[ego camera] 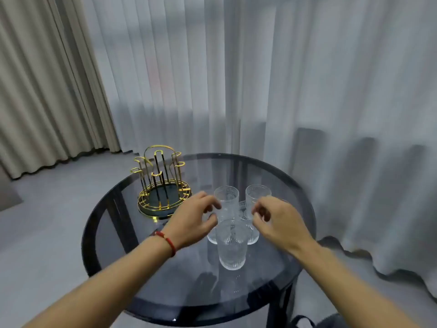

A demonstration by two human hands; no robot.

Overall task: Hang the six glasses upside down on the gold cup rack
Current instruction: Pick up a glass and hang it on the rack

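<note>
Several clear ribbed glasses stand upright in a cluster on the round dark glass table [279,282]. The nearest glass [232,247] is in front, with a far-left glass [226,200] and a far-right glass [257,194] behind it; others are partly hidden by my hands. The gold cup rack [162,183] stands empty at the table's far left. My left hand [192,221], with a red cord on its wrist, hovers at the cluster's left side with curled fingers holding nothing. On the right side my right hand [275,221] does the same.
Sheer white curtains [260,79] hang close behind the table, with beige drapes [42,91] at the left. Grey floor surrounds the table. A dark bag strap [305,320] shows at the bottom right.
</note>
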